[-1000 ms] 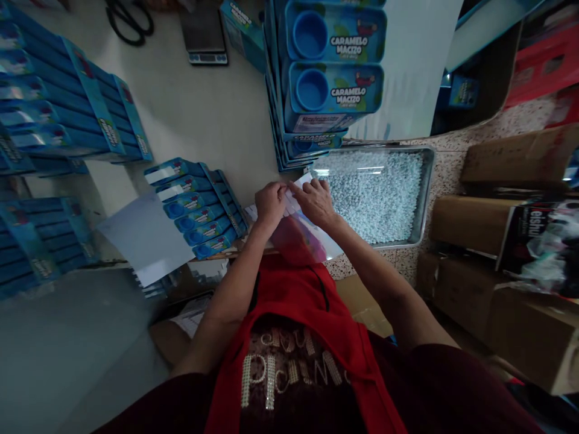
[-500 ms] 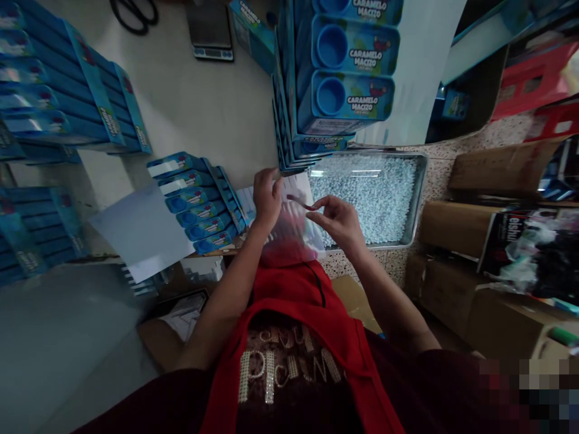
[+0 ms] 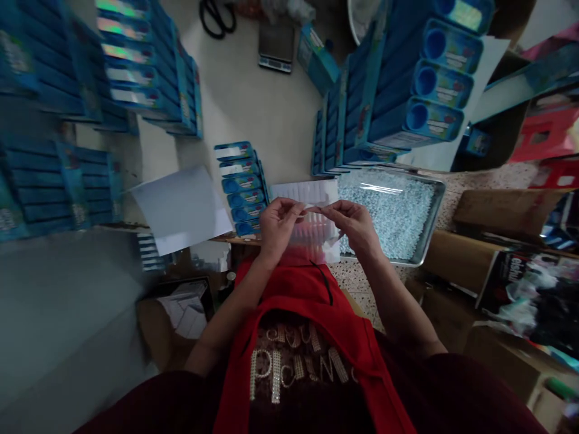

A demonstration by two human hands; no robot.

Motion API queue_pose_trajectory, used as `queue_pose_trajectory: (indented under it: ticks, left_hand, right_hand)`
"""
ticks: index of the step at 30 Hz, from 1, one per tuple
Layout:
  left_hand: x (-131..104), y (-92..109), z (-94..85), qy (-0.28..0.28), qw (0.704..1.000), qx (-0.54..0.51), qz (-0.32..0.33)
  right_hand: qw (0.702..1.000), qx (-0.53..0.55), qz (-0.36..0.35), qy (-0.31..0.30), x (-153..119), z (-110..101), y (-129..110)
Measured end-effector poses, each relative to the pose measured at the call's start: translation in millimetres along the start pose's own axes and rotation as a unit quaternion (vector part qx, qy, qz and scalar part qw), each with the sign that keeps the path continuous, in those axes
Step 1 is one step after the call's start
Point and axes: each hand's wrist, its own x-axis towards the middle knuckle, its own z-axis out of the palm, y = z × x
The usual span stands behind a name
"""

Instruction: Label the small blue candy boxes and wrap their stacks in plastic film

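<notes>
My left hand (image 3: 278,229) and my right hand (image 3: 357,228) meet in front of my red apron, each with thumb and forefinger pinched together. Stretched between their fingertips is a thin strip (image 3: 313,209), too small to make out further. Under the hands lies a whitish sheet (image 3: 304,191) marked with rows of pale bars. Its lower part looks clear and shows red beneath. To the right of my right hand stands a metal tray (image 3: 435,211) filled with pale blue pellets (image 3: 393,211). A row of small blue cartons (image 3: 246,198) is left of my left hand.
Tall stacks of blue cartons stand at right (image 3: 389,102) and left (image 3: 158,72). A small scale (image 3: 275,48) and black-handled scissors (image 3: 218,18) lie at the back. White paper (image 3: 181,205) overhangs the table edge. Cardboard boxes (image 3: 502,220) fill the right side.
My left hand has come away from the carton stack and now pinches the strip that my right hand held alone. The view has shifted, so the table items appear farther right.
</notes>
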Motion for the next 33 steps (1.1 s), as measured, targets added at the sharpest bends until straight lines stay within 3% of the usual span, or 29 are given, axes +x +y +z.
queue_pose_trajectory:
  ticks: [4,8,13,18,33]
  left_hand:
    - [-9,14,-40.3,0.106,0.99,0.068,0.069]
    - [9,24,-90.6,0.216,0.954,0.134,0.158]
    - [52,26,-135.3,0.228,0.937,0.19,0.186]
    - [70,22,-149.4,0.199,0.953,0.152,0.168]
    - [72,15,-151.7,0.177,0.975,0.083,0.107]
  right_hand:
    - [0.999,-0.02,-0.04,0.003,8,53,-10]
    - [0.981,-0.131,-0.137,0.041,30,118,-16]
    - [0.931,-0.318,-0.163,0.077,61,165,-18]
    - [0.91,-0.376,-0.157,0.079,73,180,-18]
    - [0.891,-0.427,-0.132,0.084,79,188,-25]
